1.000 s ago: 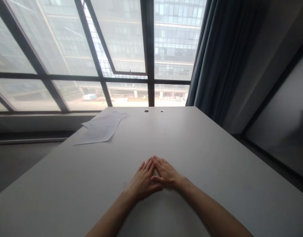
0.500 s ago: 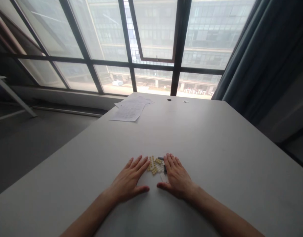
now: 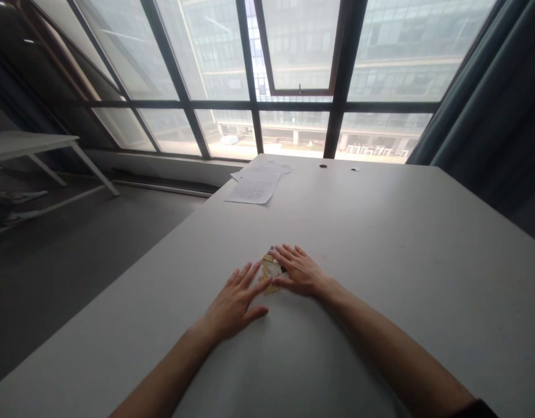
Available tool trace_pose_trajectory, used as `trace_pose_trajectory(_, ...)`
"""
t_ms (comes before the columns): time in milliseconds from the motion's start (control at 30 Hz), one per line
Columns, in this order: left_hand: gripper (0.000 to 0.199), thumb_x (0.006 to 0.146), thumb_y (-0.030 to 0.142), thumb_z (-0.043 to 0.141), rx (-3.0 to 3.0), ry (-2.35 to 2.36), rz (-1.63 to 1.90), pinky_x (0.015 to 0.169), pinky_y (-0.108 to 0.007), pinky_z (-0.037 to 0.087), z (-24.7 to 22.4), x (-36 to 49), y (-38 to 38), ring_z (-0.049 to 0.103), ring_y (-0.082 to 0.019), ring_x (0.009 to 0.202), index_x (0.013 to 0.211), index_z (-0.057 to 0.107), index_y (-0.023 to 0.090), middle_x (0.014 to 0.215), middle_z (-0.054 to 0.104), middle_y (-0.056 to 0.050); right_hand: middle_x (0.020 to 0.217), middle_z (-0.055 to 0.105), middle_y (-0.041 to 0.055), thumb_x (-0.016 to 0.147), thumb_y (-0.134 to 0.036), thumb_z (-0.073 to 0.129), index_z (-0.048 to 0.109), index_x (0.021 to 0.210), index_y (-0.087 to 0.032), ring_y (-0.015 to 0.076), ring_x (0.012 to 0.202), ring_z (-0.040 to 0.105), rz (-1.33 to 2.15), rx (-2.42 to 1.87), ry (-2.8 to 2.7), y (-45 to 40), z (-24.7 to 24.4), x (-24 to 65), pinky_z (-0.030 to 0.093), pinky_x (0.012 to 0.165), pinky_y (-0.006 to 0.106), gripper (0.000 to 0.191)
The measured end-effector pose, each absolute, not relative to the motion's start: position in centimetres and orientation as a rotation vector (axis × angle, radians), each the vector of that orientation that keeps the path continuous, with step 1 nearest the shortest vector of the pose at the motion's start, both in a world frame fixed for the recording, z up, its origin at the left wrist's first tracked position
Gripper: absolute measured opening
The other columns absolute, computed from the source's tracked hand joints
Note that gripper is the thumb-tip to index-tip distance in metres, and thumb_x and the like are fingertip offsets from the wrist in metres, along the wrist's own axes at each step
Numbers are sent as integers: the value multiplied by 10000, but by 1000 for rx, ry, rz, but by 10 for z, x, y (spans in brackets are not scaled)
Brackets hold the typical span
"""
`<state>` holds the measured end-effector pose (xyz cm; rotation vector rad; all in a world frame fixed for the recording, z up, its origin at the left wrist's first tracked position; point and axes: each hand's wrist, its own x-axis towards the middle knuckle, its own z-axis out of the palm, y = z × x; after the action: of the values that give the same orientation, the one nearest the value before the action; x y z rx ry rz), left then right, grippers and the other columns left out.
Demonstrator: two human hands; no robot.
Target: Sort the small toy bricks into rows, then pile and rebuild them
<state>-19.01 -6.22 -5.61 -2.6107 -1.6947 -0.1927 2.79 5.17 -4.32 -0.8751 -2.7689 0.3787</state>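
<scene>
A small cluster of yellow, white and dark toy building bricks (image 3: pixel 272 269) lies on the white table, partly covered by my hands. Along its left and near side rests my left hand (image 3: pixel 237 305), palm down and open, fingers spread with the thumb pointing right. My right hand (image 3: pixel 300 271) lies flat over the cluster's right and far side, open, its fingers reaching left across some bricks. The two hands frame the pile, with the right one a little farther away. Single bricks are too small and blurred to tell apart.
Printed paper sheets (image 3: pixel 254 184) lie at the table's far left. Two cable holes, one of them a dark oval (image 3: pixel 323 166), sit near the far edge of the white table (image 3: pixel 358 232). Windows stand beyond, a curtain (image 3: pixel 472 110) at right, another table (image 3: pixel 36 142) at left.
My right hand has moved farther away and left, over the bricks, pressing the cluster closer together. My left hand stays beside it. The view has turned slightly left.
</scene>
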Motion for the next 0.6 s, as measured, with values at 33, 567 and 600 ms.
trace_pose_trajectory(33, 600, 882, 581, 440, -2613, -1684, -180, 1096, -552, 238, -55, -190, -63, 167, -335, 1417, 1429, 300, 379, 1559, 173, -63, 1538, 248, 92, 892, -632, 357, 227, 1482, -175, 262, 1417, 200, 351, -938, -2725, 48, -45, 31, 139, 1149, 456, 758)
trace_pose_trajectory(567, 688, 906, 593, 340, -2635, -1799, -183, 1133, -509, 169, -51, -165, 29, 195, -282, 1418, 1462, 264, 197, 1527, 263, -102, 1538, 138, 210, 836, -727, 290, 166, 1472, 3, 321, 1435, 70, 333, -1299, -2689, 14, -58, 46, 49, 1148, 505, 976)
trace_pose_trajectory(600, 688, 912, 584, 330, -2587, -1853, -205, 1134, -495, 179, -53, -169, 30, 209, -280, 1414, 1460, 270, 173, 1520, 275, -114, 1538, 141, 209, 829, -741, 282, 165, 1472, 1, 320, 1435, 71, 341, -1279, -2695, 21, -58, 39, 48, 1146, 509, 989)
